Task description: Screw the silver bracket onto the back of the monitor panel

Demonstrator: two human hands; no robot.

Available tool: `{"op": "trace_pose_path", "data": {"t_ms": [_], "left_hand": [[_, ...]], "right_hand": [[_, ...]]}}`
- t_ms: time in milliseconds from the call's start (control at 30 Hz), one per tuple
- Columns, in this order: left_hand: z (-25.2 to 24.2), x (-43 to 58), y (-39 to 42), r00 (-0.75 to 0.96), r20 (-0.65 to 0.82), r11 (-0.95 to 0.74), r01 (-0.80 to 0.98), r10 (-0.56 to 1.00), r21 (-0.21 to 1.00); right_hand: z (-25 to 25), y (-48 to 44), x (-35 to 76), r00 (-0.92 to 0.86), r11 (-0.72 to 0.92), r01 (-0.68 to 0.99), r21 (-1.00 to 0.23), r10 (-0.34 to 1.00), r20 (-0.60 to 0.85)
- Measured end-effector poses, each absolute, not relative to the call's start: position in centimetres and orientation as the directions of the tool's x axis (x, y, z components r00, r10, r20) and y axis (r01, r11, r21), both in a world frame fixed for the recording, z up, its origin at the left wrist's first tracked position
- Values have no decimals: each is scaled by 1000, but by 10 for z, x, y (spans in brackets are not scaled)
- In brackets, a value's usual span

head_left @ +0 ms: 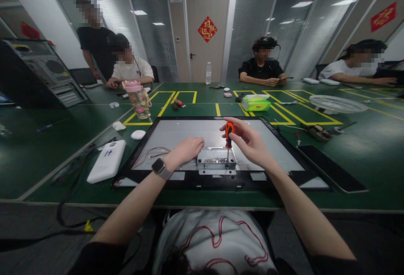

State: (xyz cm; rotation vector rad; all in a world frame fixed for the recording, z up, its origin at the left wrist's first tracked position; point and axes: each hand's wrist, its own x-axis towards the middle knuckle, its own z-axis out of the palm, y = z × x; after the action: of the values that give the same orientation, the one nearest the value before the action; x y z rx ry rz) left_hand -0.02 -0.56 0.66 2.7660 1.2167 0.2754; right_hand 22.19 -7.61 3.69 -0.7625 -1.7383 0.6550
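While the right hand pinches the round orange handle of a small screwdriver, its thin steel shaft stands upright below the grip, tip on the flat metal bracket. Just beside it, the left hand rests with curled fingers on the smooth grey panel.

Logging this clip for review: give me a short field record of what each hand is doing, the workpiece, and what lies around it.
left hand: left hand rests on the metal plate, smartwatch on the wrist
right hand: right hand holds an orange-handled screwdriver upright, tip down at the plate's right edge
workpiece: black-framed panel lying flat on the green table, loose thin wires at its left
nearby: white box to the left, dark slab to the right, bottle, green tissue pack, white fan guard
others: four people at the far side
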Motion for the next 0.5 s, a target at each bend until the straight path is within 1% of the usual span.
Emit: {"op": "trace_pose_path", "data": {"t_ms": [67,100,200,267,367,433,500], "left_hand": [[6,-1,-5,667,123,-678,716,735,167],[6,-1,-5,667,123,-678,716,735,165],[5,-1,-5,669,130,-681,715,732,160],[4,-1,-4,672,138,-686,709,727,162],[4,-1,-4,673,141,-687,708,726,163],[4,-1,-4,672,137,-686,710,727,160],[4,-1,-5,675,137,-689,708,725,157]], "right_hand": [[38,-76,224,-291,621,113,-775,767,572],[38,-76,224,-296,626,123,-770,764,574],[40,-75,226,-185,666,242,-706,746,640],[41,-74,228,-143,661,263,-703,747,649],[44,-76,235,-230,602,178,-779,795,562],[47,-77,240,-285,574,137,-807,803,523],[48,-77,244,-303,578,164,-799,801,517]]}}
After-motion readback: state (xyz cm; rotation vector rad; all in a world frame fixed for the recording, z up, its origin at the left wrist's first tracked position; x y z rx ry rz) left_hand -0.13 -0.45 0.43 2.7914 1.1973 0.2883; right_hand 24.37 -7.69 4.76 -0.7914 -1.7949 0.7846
